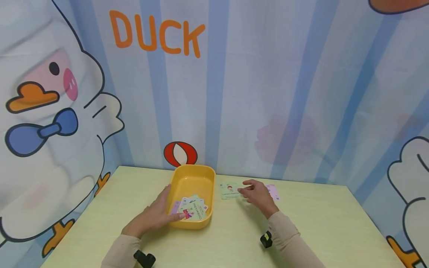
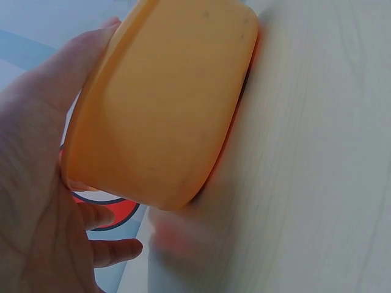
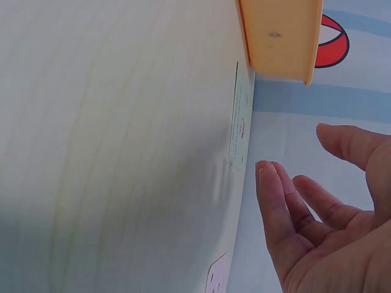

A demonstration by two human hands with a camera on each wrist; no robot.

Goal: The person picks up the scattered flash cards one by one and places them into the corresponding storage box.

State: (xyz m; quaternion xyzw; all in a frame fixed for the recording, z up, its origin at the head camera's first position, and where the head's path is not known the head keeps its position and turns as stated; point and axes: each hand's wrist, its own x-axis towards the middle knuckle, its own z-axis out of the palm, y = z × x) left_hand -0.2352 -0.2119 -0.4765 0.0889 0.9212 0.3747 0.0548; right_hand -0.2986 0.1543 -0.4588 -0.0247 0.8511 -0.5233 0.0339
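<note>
A yellow plastic bin [image 1: 191,183] stands on the table, with several small printed cards [image 1: 193,209] heaped at its near end. My left hand [image 1: 155,215] grips the bin's near left side, its thumb over the rim; the left wrist view has the palm against the bin's outer wall [image 2: 159,104]. Right of the bin, a light green card [image 1: 229,191] with a small figure lies flat. Over that card's right edge hovers my right hand [image 1: 257,195], thumb and fingers apart and holding nothing. A pink card [image 1: 274,192] lies partly hidden behind this hand.
The pale wood-patterned table [image 1: 311,223] ends at the back against a striped curtain [image 1: 248,93] printed with ducks and lettering. Black wrist cameras sit on both forearms, the right one [image 1: 266,239] beneath the beige sleeve [image 1: 291,238].
</note>
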